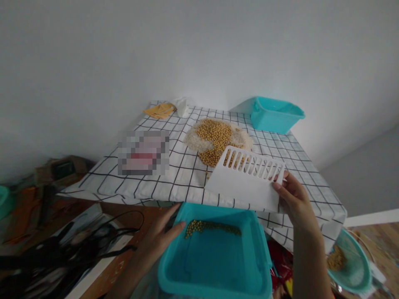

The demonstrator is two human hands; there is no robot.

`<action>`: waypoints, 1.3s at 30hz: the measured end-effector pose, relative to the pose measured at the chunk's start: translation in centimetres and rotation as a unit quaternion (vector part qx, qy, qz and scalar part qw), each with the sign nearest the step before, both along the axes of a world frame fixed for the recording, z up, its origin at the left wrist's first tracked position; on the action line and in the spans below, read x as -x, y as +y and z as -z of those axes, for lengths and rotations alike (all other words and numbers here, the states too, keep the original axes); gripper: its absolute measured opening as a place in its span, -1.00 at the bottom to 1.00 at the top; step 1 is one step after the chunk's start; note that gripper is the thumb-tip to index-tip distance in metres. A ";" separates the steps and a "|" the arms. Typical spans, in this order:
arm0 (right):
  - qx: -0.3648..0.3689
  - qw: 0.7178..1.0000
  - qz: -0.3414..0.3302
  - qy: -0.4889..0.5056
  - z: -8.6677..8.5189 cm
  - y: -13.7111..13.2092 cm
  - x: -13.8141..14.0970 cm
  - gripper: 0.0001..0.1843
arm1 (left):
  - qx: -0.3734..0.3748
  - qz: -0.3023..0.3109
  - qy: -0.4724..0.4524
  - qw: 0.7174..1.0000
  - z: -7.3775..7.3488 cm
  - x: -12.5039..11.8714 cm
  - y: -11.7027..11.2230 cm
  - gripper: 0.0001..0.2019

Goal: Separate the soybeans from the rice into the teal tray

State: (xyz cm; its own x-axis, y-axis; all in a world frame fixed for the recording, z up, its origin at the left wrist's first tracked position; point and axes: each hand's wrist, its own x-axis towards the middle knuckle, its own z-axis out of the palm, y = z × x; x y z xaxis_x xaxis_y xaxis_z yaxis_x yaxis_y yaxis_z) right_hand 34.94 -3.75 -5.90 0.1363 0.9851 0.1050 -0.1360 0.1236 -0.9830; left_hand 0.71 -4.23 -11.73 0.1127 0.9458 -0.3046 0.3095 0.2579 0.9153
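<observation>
My right hand (294,197) grips the right end of a white slotted plastic scoop (246,185), thumb on top. The scoop lies tilted at the table's front edge, its slotted side toward a heap of yellow soybeans (215,131) mixed with white rice (199,141). Some beans show through the slots. Below the edge is a teal plastic bin (215,286) with a band of soybeans (199,226) along its far inner side. My left hand (163,232) holds the bin's left rim, thumb over the rim; its other fingers are partly hidden.
A second teal bin (271,120) stands at the table's back right. A yellow cloth (160,110) and a crumpled white item (181,107) lie back left, near a blurred-out pink item (143,153). A teal basket (352,265) is low right; black cables (93,245) are low left.
</observation>
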 end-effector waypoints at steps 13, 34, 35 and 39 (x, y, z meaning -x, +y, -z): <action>-0.003 0.999 0.030 0.015 0.4 0.6 0.1 -0.84 | -0.010 -0.013 0.021 1.000 0.7 0.2 0.3 -0.33; -0.035 0.999 0.039 0.014 0.5 0.1 -0.3 -0.85 | 0.016 0.007 0.010 1.000 0.3 -0.1 0.2 -0.22; -0.031 0.999 0.032 0.009 0.6 0.0 -0.4 -0.84 | 0.019 0.007 0.009 1.000 0.2 -0.1 0.2 -0.20; 0.001 1.000 -0.014 -0.014 0.5 0.0 -0.5 -0.84 | 0.019 0.004 0.021 1.000 0.2 0.0 0.2 -0.16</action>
